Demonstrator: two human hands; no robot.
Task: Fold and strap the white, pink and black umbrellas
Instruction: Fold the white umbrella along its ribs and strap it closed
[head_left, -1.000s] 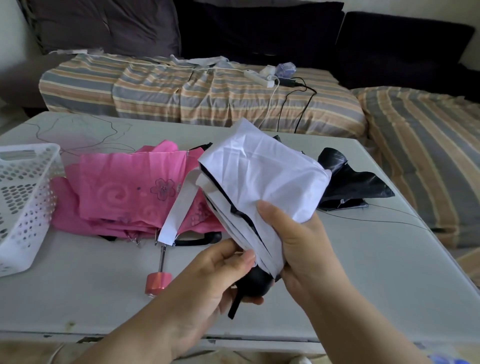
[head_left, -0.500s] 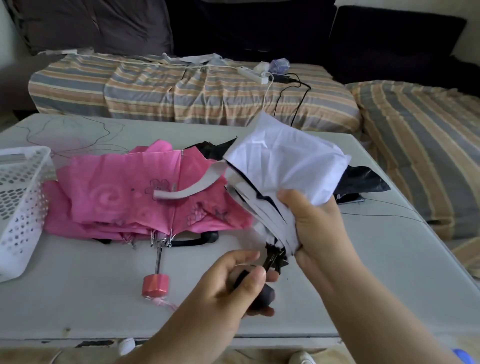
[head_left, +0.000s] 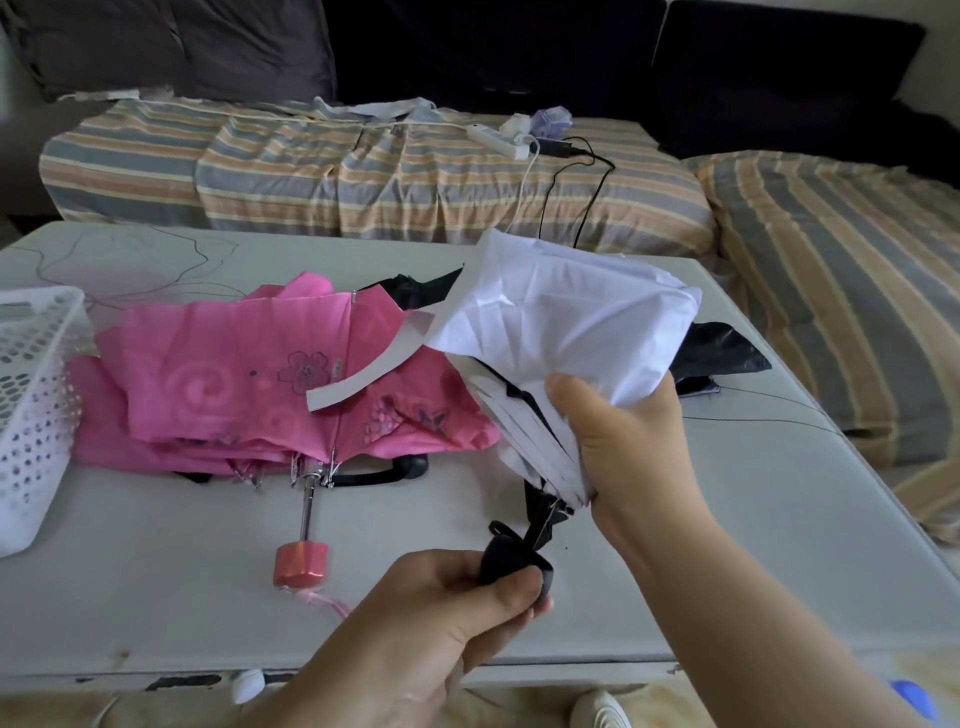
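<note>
Nearest, at 6 o'clock, left hand (head_left: 447, 597) with fingers curled tight round the black rounded handle (head_left: 511, 558) of the white fabric folding umbrella (head_left: 561, 332), thumb pressed over the handle's end. Up at 1 o'clock from it, right hand (head_left: 626, 447) grips the gathered white canopy near the rib tips, thumb across the front, other fingers wrapped behind and hidden. The umbrella is held in the air above the pale grey table (head_left: 156, 587), tilted, canopy toward 1 o'clock, unstrapped; its flat white closure strap (head_left: 369, 371) hangs loose toward 9 o'clock over the pink floral fabric umbrella (head_left: 249, 384). That one lies flat on the table at 10 o'clock, unfolded, metal shaft and salmon-pink knob handle (head_left: 301, 564) pointing to 6 o'clock. Black fabric umbrella (head_left: 719, 351) lies on the table behind the white canopy, mostly hidden. White perforated plastic basket (head_left: 34, 415) at 9 o'clock on the table edge. Farthest, at 12 o'clock, striped-covered sofa (head_left: 322, 182) with a white power strip (head_left: 496, 140) and cables on it.
</note>
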